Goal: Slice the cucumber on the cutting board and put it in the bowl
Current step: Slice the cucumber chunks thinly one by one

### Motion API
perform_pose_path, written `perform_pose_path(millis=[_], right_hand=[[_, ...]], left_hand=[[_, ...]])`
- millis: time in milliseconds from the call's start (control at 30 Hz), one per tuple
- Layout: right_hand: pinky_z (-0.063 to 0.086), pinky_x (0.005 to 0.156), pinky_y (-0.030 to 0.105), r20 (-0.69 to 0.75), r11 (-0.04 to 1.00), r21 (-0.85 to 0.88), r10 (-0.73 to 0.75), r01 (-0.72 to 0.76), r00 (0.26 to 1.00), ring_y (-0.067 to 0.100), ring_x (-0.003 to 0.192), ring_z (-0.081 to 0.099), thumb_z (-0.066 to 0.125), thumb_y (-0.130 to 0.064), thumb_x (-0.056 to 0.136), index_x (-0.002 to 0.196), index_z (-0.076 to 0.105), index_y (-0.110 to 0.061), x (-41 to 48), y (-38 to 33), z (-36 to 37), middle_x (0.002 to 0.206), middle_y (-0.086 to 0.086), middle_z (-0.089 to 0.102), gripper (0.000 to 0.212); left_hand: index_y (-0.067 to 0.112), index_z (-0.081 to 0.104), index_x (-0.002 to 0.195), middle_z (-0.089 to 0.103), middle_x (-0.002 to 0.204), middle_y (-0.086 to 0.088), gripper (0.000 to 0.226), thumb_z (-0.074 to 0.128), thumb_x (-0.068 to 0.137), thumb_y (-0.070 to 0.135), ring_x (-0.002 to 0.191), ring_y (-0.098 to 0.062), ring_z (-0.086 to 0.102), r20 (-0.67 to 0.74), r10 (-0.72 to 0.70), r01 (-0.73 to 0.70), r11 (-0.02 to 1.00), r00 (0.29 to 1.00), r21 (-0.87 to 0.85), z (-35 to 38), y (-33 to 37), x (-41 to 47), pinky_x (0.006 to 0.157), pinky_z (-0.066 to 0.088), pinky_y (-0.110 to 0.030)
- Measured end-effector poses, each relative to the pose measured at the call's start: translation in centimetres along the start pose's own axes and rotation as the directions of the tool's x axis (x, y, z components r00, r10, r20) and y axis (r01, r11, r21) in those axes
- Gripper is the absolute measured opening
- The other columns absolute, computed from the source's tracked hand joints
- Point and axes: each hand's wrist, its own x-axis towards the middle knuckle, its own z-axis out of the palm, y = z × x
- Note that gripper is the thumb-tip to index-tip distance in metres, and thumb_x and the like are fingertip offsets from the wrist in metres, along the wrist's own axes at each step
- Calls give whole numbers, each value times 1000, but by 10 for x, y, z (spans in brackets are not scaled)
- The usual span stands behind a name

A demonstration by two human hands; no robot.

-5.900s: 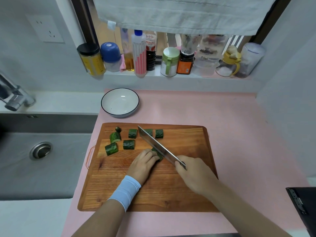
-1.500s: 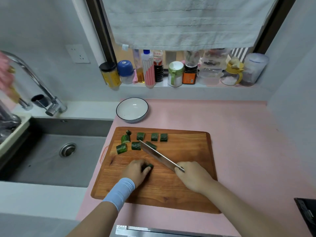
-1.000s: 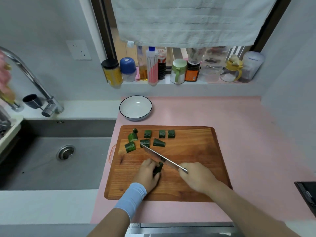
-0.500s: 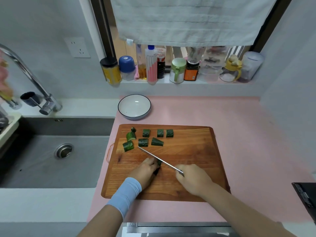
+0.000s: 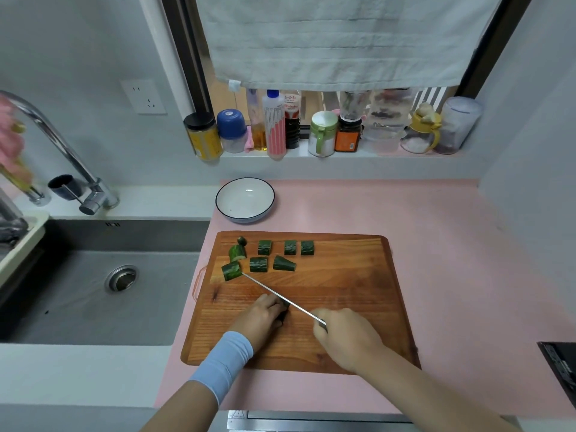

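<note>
A wooden cutting board [image 5: 343,275] lies on the pink counter. Several cut cucumber chunks [image 5: 258,265] sit at its far left. My left hand [image 5: 265,316], with a blue wristband, holds down the last dark cucumber piece [image 5: 283,314], mostly hidden under my fingers. My right hand [image 5: 346,338] grips the handle of a knife [image 5: 274,293]; the blade stands edge-down against that piece, its tip reaching toward the cut chunks. A white bowl [image 5: 245,199] with a dark rim stands empty just beyond the board's far left corner.
A steel sink [image 5: 103,285] with a faucet [image 5: 62,157] lies left of the board. Bottles and jars [image 5: 311,132] line the window sill behind the counter. A dark object [image 5: 561,366] sits at the counter's right front edge.
The blade has tilted from flat-looking to edge-on and come down against the piece under my left fingers. The view has shifted slightly; the cut chunks stay where they were.
</note>
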Motion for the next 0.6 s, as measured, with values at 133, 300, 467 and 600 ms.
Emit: perform_pose_path(millis=[133,300,467,600], right_hand=[[55,70,40,3,1000,13,16,-16,1000,23,76,64,42,-33,100,99,63,-22,-3,5,0,84,-1,69,24],[51,66,41,13,998,40,40,-41,999,25,73,61,43,-31,97,88,58,-18,1,6,4,80,3,67,22],[37,59,35,54,998,55,37,-40,998,24,65,51,44,-27,99,67,40,-22,18,-5,11,67,-2,53,32],[38,61,35,69,996,79,41,-47,997,26,67,53,45,-25,96,67,42,-21,26,-8,11,64,-2,52,30]], left_hand=[[12,58,132,52,131,-2,40,61,92,16,116,-19,48,14,-21,21,1000,1000,-7,1,-1,1,104,40,-30],[12,61,129,54,126,-1,38,62,91,16,114,-19,49,-5,-46,45,999,999,-23,2,0,2,103,40,-27],[14,61,128,53,127,1,38,62,90,16,113,-18,48,-13,-63,62,997,998,-40,3,1,0,102,40,-27],[13,63,125,55,126,1,37,64,88,14,112,-19,50,-41,-72,69,996,997,-58,4,1,-1,102,40,-25]])
